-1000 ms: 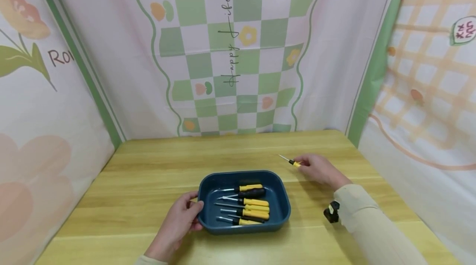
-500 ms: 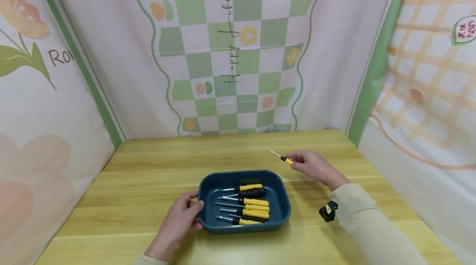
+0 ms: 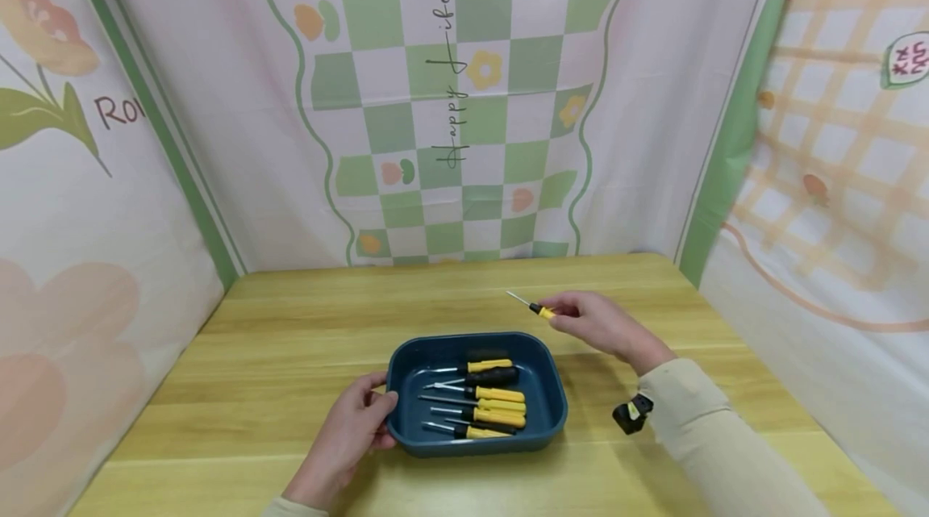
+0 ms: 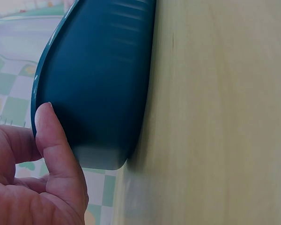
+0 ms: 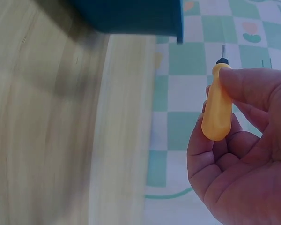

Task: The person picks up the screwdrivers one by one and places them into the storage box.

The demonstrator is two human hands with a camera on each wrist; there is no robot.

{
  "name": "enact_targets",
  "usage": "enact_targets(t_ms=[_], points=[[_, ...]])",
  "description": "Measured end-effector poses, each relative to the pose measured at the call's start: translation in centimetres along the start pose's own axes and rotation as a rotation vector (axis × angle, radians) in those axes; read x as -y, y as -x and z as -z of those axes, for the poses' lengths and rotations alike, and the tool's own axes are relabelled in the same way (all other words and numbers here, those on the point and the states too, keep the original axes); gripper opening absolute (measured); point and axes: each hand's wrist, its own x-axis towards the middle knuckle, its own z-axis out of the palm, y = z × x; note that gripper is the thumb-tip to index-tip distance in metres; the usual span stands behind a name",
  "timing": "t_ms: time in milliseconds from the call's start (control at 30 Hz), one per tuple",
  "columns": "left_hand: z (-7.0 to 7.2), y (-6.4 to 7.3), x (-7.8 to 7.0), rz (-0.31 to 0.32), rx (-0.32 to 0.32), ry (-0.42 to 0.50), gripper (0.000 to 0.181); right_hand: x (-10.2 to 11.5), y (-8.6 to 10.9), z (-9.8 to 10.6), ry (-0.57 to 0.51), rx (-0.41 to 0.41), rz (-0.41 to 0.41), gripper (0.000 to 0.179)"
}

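Note:
A dark blue rectangular tray (image 3: 406, 446) stands on the table with several screwdrivers (image 3: 501, 395) lying in it side by side, their tips to the left. Most have yellow handles; a thicker black-handled one (image 3: 493, 377) lies among them. My left hand (image 3: 353, 424) grips the tray's left rim, thumb on the near side in the left wrist view. Beyond the tray's back right corner, my right hand (image 3: 598, 326) pinches a small yellow screwdriver (image 5: 217, 110) by its handle, between thumb and fingers. Its thin metal shaft points away to the upper left in the head view.
The wooden table (image 3: 254, 356) runs back to a hanging green-and-white checked cloth (image 3: 435, 138). Patterned cloths also hang on both sides. A small black device (image 3: 632, 414) sits at the right wrist, by the sleeve.
My right hand has moved left with the yellow screwdriver, from right of the tray towards its back right corner. My left hand and the tray have stayed where they were.

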Motion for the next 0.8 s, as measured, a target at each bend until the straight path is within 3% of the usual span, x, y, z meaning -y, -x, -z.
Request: enact_targets(t_ms=[233, 800], points=[[0.0, 0.0, 0.1, -0.003, -0.006, -0.001, 0.044, 1.4, 0.0, -0.5, -0.041, 0.027, 0.043, 0.038], [-0.2, 0.0, 0.0, 0.003, -0.020, -0.008, 0.043, 3.8, -0.4, -2.3, -0.006, 0.100, 0.145, 0.031]])
